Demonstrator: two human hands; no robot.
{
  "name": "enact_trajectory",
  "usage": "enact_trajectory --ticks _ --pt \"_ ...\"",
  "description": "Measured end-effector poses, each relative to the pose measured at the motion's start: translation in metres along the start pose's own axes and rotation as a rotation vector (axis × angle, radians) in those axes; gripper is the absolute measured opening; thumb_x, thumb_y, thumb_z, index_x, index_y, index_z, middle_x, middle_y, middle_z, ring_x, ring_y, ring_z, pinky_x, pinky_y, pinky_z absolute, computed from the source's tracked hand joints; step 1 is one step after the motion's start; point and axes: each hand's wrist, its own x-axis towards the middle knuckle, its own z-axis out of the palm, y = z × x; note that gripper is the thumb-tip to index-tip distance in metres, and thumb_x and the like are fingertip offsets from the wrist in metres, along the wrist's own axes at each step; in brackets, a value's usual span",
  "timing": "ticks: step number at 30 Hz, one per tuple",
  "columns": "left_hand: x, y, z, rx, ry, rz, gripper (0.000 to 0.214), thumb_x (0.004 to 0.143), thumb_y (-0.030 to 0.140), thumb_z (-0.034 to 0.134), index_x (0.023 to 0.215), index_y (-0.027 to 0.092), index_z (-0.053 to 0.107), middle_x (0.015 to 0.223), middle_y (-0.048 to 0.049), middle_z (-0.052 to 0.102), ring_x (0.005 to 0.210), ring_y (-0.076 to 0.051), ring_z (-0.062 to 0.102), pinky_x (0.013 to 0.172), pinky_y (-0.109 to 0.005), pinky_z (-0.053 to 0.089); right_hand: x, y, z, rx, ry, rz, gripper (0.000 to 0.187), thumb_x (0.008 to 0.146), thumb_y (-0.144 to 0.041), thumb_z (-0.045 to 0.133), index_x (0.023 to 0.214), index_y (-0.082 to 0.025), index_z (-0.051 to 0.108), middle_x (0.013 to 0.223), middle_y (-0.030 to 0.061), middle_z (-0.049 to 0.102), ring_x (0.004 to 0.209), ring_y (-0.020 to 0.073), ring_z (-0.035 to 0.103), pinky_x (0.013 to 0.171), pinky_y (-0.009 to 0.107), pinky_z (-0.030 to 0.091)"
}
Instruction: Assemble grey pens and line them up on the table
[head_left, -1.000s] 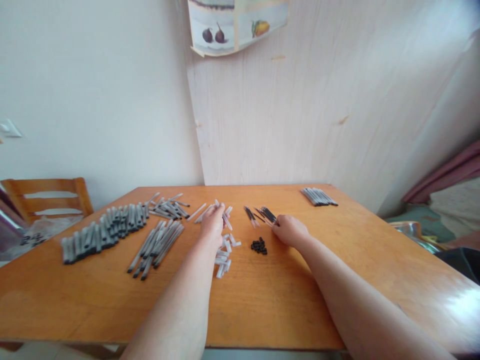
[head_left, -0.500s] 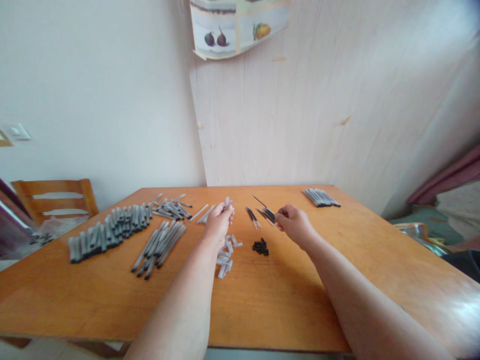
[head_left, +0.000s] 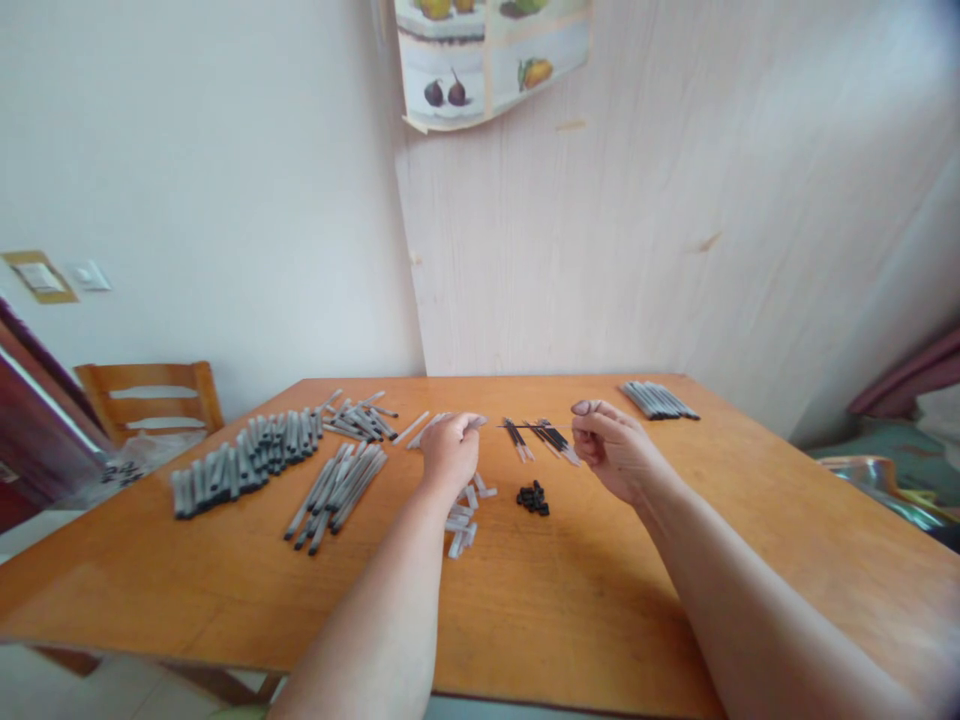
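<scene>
My left hand (head_left: 452, 450) is closed, mostly hiding a whitish pen barrel whose end shows by the thumb. My right hand (head_left: 619, 445) pinches a thin pen refill (head_left: 536, 427), held level and pointing left toward that barrel, with a gap between them. Behind the held refill lie more dark refills (head_left: 553, 437) on the table. Small clear pen caps (head_left: 459, 520) are heaped below my left hand. A pile of small black plugs (head_left: 533, 498) sits between my forearms.
On the wooden table (head_left: 540, 620), capped grey pens (head_left: 247, 450) form a long row at left. Nearer lies a bundle of pens (head_left: 337, 490), with loose pens (head_left: 360, 418) behind. Another pen row (head_left: 660, 400) lies at back right. A chair (head_left: 150, 395) stands beyond the left edge.
My right hand has drawn back from the refills on the table and turned, bringing its refill level toward my left hand. My left hand has tilted its barrel over to the right.
</scene>
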Motion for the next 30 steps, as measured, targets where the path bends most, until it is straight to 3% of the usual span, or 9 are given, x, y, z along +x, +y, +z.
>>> enact_trajectory --ticks 8,24,30 --pt "-0.003 0.010 -0.005 0.184 -0.018 0.113 0.035 0.078 0.009 0.051 0.094 0.026 0.076 0.101 -0.0033 0.076 0.104 -0.021 0.064 0.098 -0.037 0.043 0.003 0.002 -0.003 -0.030 0.014 -0.010 0.029 0.064 -0.023 0.074 0.084 -0.022 0.054 0.059 -0.0075 0.044 0.046 0.0066 0.031 0.043 0.022 0.019" --pt "0.000 -0.002 0.002 0.123 -0.012 0.129 0.035 0.078 0.008 0.050 0.096 0.025 0.075 0.102 -0.0033 0.075 0.103 -0.020 0.064 0.098 -0.035 0.043 0.004 0.003 -0.005 -0.011 0.031 0.005 0.030 0.064 -0.023 0.074 0.085 -0.021 0.054 0.059 -0.0074 0.045 0.047 0.0062 0.032 0.042 0.021 0.018" --pt "-0.003 0.004 0.000 0.205 -0.047 0.144 0.033 0.078 0.011 0.052 0.095 0.025 0.075 0.103 -0.0035 0.075 0.105 -0.021 0.063 0.098 -0.036 0.043 0.005 0.007 -0.006 -0.053 0.022 0.016 0.028 0.064 -0.023 0.073 0.084 -0.021 0.054 0.058 -0.0066 0.046 0.046 0.0063 0.031 0.042 0.022 0.017"
